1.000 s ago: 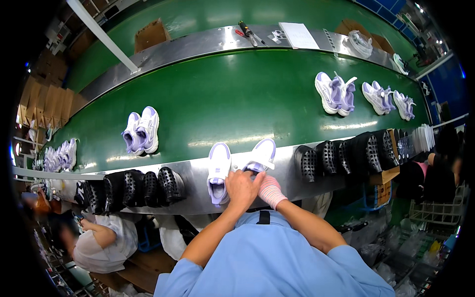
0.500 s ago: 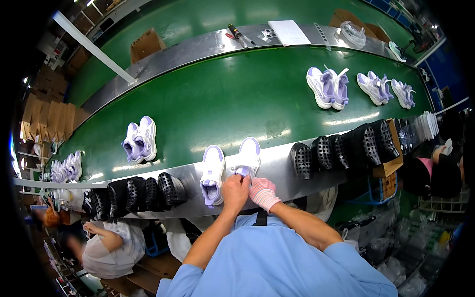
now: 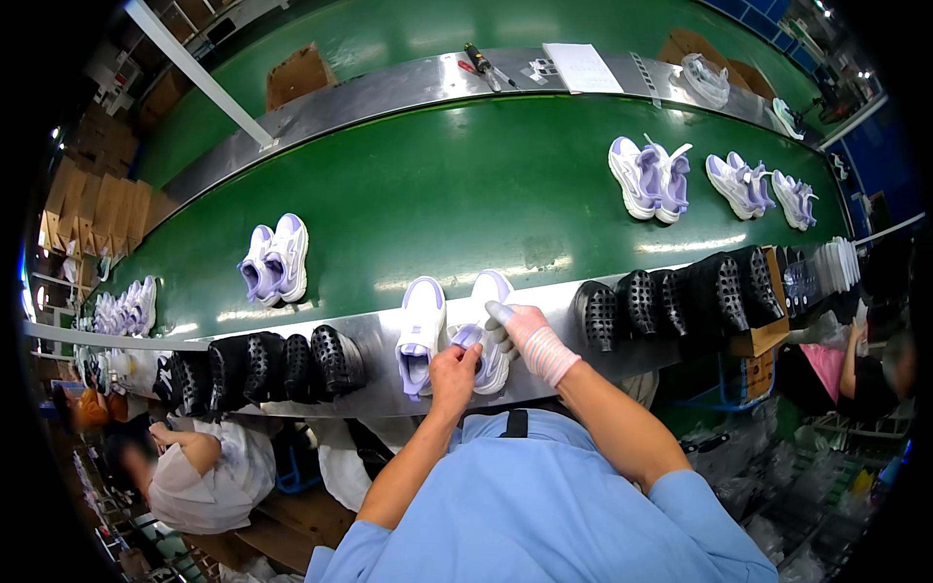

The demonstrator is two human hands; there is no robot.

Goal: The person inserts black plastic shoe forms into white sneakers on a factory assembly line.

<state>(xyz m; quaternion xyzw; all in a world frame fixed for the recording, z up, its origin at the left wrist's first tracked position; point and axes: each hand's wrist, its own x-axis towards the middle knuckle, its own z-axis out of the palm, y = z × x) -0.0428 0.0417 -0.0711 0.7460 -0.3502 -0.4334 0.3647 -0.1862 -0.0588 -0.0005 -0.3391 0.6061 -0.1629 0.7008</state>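
Observation:
A white and lilac sneaker [image 3: 493, 285] lies on the metal edge in front of me, toe pointing away. My bare left hand [image 3: 454, 374] pinches a lilac-and-white flap at its opening, probably the tongue. Over the sneaker's right side is my right hand [image 3: 530, 333], in a striped glove with grey fingertips; its fingers curl round the upper. Part of the opening is hidden by my hands. Just to the left stands a matching sneaker [image 3: 422, 321], upright and untouched.
On the green conveyor belt [image 3: 437, 185] are sneaker pairs at left [image 3: 275, 259] and right [image 3: 649, 179]. Black studded shoe forms [image 3: 335, 362] line the near edge on both sides. A screwdriver [image 3: 481, 63] and paper [image 3: 581, 68] lie on the far ledge. A seated person [image 3: 219, 476] is at left.
My right hand has risen from beside the left hand at the shoe's opening to its right side. The flap now shows pulled up in my left hand, and the shoe's opening is more visible.

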